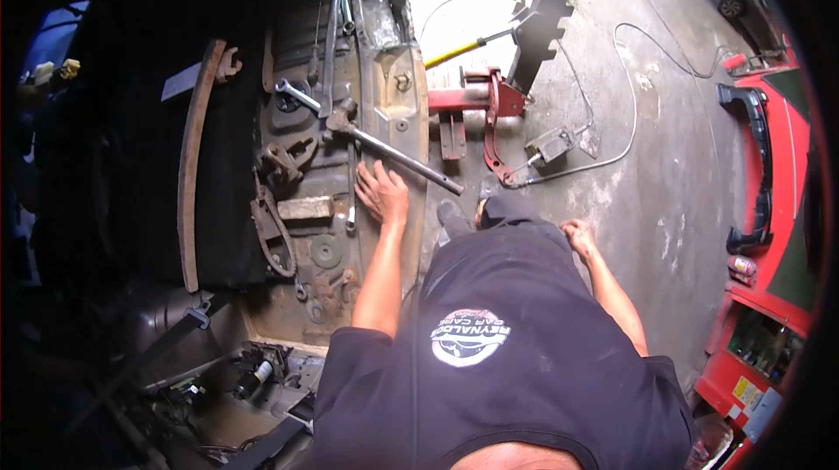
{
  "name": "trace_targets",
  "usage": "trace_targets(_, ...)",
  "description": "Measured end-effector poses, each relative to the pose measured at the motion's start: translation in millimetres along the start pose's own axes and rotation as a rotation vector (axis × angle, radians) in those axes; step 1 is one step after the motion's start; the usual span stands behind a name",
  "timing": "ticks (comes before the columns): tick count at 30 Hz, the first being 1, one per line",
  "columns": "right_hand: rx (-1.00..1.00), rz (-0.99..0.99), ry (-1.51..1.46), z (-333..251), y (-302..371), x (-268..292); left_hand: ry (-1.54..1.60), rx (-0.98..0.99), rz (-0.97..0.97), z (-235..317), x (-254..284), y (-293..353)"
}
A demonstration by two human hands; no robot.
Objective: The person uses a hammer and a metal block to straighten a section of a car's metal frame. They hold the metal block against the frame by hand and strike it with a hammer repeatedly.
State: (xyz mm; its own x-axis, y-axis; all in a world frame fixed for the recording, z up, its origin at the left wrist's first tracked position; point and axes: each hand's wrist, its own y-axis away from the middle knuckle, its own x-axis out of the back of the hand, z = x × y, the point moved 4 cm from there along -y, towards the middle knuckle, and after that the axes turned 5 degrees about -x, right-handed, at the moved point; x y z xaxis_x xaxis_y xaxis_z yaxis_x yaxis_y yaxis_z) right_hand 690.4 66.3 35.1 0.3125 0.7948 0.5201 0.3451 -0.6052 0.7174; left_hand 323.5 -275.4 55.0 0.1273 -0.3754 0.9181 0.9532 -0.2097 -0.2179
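My left hand [382,193] lies with its fingers spread on the worn metal panel [398,247] of a vehicle body. Just beyond its fingertips rests a hammer-like tool [398,153] with a long metal handle, which reaches right past the panel's edge. A slim wrench [351,208] lies left of the hand, beside a wooden block [306,208]. Farther left are a rusty clamp [288,160] and a looped metal piece [275,229]. My right hand [578,238] hangs beside my right thigh, fingers curled in; whatever they may hold is hidden.
A shiny wrench [299,96] and long bars lie farther up the panel. Ahead on the right stands a red frame puller [463,101] with a toothed dark post [546,24], a hose and a foot pedal [551,146]. A red vehicle part [786,173] is at far right.
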Motion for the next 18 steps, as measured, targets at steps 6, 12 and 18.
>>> trace_targets(6,-0.078,0.016,0.030,39.7,13.6,-2.6,-0.009,0.003,-0.010,-3.3,4.5,0.7)
trace_targets(12,0.032,0.029,0.163,39.8,10.3,-16.5,0.000,-0.019,-0.020,-1.0,5.6,0.3)
trace_targets(18,0.099,-0.007,0.207,15.7,1.3,-17.3,-0.046,-0.055,0.016,2.0,7.0,0.6)
